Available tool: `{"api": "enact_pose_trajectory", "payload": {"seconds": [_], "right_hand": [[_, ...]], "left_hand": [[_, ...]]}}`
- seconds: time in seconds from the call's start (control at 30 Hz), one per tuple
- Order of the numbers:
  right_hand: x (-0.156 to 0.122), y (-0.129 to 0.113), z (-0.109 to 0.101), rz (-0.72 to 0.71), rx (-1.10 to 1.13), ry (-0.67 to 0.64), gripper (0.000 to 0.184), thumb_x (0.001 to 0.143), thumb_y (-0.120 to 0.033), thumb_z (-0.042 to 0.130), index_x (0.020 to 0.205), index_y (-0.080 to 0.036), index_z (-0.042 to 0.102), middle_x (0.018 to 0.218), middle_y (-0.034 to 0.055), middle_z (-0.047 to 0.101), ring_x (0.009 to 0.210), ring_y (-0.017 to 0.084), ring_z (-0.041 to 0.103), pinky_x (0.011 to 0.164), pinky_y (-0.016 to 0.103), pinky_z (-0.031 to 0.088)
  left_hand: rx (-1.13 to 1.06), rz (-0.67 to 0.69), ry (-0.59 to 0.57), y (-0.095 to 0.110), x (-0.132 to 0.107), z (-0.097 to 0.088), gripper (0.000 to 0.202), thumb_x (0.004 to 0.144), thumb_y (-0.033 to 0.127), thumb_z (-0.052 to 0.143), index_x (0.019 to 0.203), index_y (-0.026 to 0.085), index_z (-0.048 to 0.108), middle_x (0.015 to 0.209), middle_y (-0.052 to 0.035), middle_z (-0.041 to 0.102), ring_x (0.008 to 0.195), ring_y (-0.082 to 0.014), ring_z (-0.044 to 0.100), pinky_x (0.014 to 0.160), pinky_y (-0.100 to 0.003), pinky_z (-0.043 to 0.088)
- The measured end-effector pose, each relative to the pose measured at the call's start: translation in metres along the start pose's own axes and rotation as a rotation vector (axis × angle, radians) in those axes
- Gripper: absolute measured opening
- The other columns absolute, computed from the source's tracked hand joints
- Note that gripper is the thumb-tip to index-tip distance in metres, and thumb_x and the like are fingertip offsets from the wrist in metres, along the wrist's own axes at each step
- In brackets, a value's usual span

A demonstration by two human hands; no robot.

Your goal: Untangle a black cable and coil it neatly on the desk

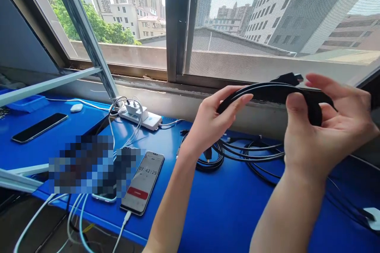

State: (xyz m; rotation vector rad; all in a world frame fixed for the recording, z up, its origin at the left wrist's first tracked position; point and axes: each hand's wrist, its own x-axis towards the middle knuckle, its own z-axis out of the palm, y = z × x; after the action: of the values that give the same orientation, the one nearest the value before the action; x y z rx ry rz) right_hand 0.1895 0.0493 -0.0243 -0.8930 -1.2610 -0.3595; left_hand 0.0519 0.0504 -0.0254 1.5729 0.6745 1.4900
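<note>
A coiled black cable (261, 90) is held up above the blue table, stretched between both hands. My left hand (221, 106) is closed around the left end of the loop, thumb pointing right. At the right end, my right hand (332, 114) grips the bundle between thumb and fingers. A black plug with a metal tip (289, 78), which looks like an HDMI connector, sticks up over the coil near the right fingertips. Below the hands, more coiled black cables (210, 162) lie on the table, partly hidden by my left wrist.
Phones lie at the left, one (142, 183) showing a timer and plugged into a white cable. A white power strip (142, 116) with chargers sits by the window wall. A metal frame (86, 27) crosses the left side. A white plug (371, 217) lies far right.
</note>
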Motion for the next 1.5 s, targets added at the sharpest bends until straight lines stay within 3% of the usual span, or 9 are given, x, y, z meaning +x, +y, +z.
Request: {"api": "enact_pose_trajectory", "payload": {"seconds": [0.2,0.37,0.6,0.73,0.9,1.07,1.17,1.27,1.5], "right_hand": [[-0.004,0.002,0.002,0.136,0.014,-0.119,0.031,0.080,-0.036,0.063,0.097,-0.012,0.071,0.091,0.0132,0.067,0.081,0.020,0.062,0.060,0.029,0.045],[-0.002,0.001,0.004,0.107,0.023,-0.170,0.033,0.082,-0.039,0.058,0.095,-0.012,0.070,0.091,0.0118,0.068,0.084,0.019,0.062,0.069,0.028,0.047],[-0.002,-0.005,0.003,0.407,0.107,-0.242,0.032,0.069,-0.048,0.067,0.075,-0.017,0.070,0.056,-0.0001,0.056,0.052,0.013,0.053,0.052,0.027,0.045],[-0.001,-0.011,0.001,0.561,0.240,-0.326,0.037,0.063,-0.053,0.070,0.058,-0.016,0.065,0.045,-0.0046,0.040,0.040,0.005,0.034,0.038,0.020,0.030],[0.002,-0.015,-0.003,0.711,0.390,-0.515,0.049,0.057,-0.064,0.068,0.051,-0.015,0.063,0.041,-0.0044,0.034,0.037,0.004,0.029,0.033,0.018,0.021],[0.000,-0.010,-0.003,0.609,0.425,-0.602,0.043,0.070,-0.057,0.062,0.062,-0.014,0.068,0.046,-0.0026,0.045,0.038,0.003,0.030,0.035,0.017,0.025],[0.000,-0.011,-0.003,0.452,0.369,-0.553,0.031,0.073,-0.038,0.067,0.099,-0.021,0.068,0.080,0.0002,0.062,0.043,0.002,0.039,0.040,0.017,0.035],[0.000,-0.013,-0.005,0.309,0.370,-0.604,0.055,0.068,-0.027,0.072,0.120,-0.027,0.055,0.106,0.0015,0.059,0.051,0.002,0.044,0.045,0.017,0.041],[0.002,-0.015,-0.005,0.188,0.391,-0.562,0.017,0.078,-0.030,0.065,0.092,-0.021,0.065,0.095,0.0015,0.062,0.071,0.010,0.057,0.055,0.018,0.047]], "left_hand": [[0.072,0.036,-0.002,-0.002,0.001,-0.004,0.015,0.081,0.030,0.059,0.089,0.018,0.063,0.060,0.0039,0.051,0.054,-0.0068,0.047,0.045,-0.017,0.032],[0.093,0.041,0.040,-0.002,0.002,-0.005,0.006,0.078,0.023,0.062,0.079,0.017,0.064,0.058,0.0040,0.051,0.057,-0.0080,0.048,0.047,-0.017,0.033],[0.043,-0.017,0.019,-0.002,0.003,-0.013,0.017,0.077,0.031,0.063,0.069,0.016,0.063,0.050,0.0067,0.039,0.045,-0.0037,0.033,0.042,-0.018,0.025],[0.064,-0.087,0.007,0.002,0.003,-0.023,0.025,0.072,0.038,0.067,0.067,0.014,0.064,0.045,0.0074,0.034,0.041,-0.0026,0.027,0.039,-0.018,0.021],[0.047,-0.155,-0.072,0.003,0.002,-0.033,0.045,0.063,0.059,0.068,0.063,0.014,0.064,0.040,0.0077,0.031,0.036,-0.0014,0.023,0.036,-0.018,0.015],[0.032,-0.227,0.005,0.000,0.005,-0.036,0.057,0.065,0.072,0.056,0.053,0.015,0.053,0.032,0.0073,0.028,0.029,-0.0015,0.019,0.033,-0.020,0.009],[0.045,-0.295,0.026,-0.001,0.008,-0.034,0.057,0.062,0.072,0.057,0.054,0.016,0.049,0.031,0.0081,0.028,0.028,-0.0014,0.017,0.033,-0.019,0.007],[0.075,-0.337,0.032,0.000,0.009,-0.031,0.054,0.062,0.070,0.059,0.058,0.017,0.048,0.031,0.0091,0.030,0.029,-0.0015,0.018,0.032,-0.018,0.008],[0.111,-0.324,0.029,0.006,0.003,-0.025,0.053,0.067,0.069,0.055,0.061,0.018,0.042,0.032,0.0102,0.029,0.030,-0.0014,0.018,0.034,-0.017,0.009]]}}
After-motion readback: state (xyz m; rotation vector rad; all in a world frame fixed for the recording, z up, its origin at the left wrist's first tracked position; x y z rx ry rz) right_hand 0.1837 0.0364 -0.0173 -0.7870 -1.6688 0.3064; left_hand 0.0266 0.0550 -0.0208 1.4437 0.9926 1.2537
